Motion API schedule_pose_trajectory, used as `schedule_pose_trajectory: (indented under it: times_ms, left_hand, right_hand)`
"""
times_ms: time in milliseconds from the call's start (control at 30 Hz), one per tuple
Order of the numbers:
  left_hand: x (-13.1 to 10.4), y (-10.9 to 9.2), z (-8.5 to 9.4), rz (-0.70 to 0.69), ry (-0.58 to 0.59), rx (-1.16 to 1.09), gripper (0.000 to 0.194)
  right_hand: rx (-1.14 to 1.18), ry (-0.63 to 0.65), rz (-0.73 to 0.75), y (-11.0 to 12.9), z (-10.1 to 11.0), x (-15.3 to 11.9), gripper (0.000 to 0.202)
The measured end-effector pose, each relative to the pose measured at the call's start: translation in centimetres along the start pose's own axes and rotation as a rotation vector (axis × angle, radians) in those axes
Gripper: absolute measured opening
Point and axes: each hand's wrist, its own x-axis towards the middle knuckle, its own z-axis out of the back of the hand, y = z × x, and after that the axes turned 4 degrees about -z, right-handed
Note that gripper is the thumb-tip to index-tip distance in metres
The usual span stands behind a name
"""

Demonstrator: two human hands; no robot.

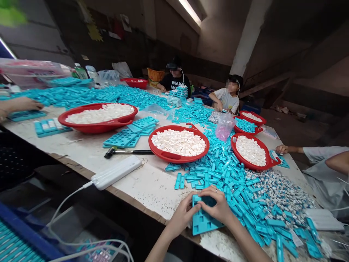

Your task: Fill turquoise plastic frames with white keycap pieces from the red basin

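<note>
At the front edge of the table lies a turquoise plastic tray (203,223) with square pockets. My left hand (183,211) is closed at the tray's upper left corner, its thumb reaching over the top. My right hand (219,207), wearing a ring, curls in from the other side, thumb and forefinger bent to the same corner. Between the fingertips a small turquoise plastic piece (196,198) shows at the tray's surface. Loose turquoise strips (215,178) are heaped just beyond and to the right of my hands.
Red basins (178,158) of white pieces stand across the table. A rubber-headed hammer (128,151), a white power bank (117,173) with a cable and stacked turquoise trays (121,139) lie left. Small white-and-blue parts (280,187) spread right. Other people work around the table.
</note>
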Motion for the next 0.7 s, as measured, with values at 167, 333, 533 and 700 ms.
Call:
schedule_pose_trajectory:
  times_ms: [167,333,533,700]
  left_hand:
    - [0.4,0.4,0.1,0.05,-0.075,0.028,0.042]
    - [0.6,1.1,0.3,0.047,-0.057,-0.007,0.041]
    - [0.7,1.2,0.5,0.052,-0.048,0.036,0.043]
    - [0.6,1.1,0.6,0.038,-0.04,0.027,0.039]
  right_hand:
    - [-0.045,-0.009,0.022,0.2,-0.4,0.0,0.015]
    - [-0.034,-0.029,-0.011,0.0,-0.8,-0.1,0.014]
    - [-0.004,-0.074,-0.003,0.1,-0.8,0.1,0.009]
    - [-0.009,-0.064,0.0,0.1,-0.8,-0.1,0.01]
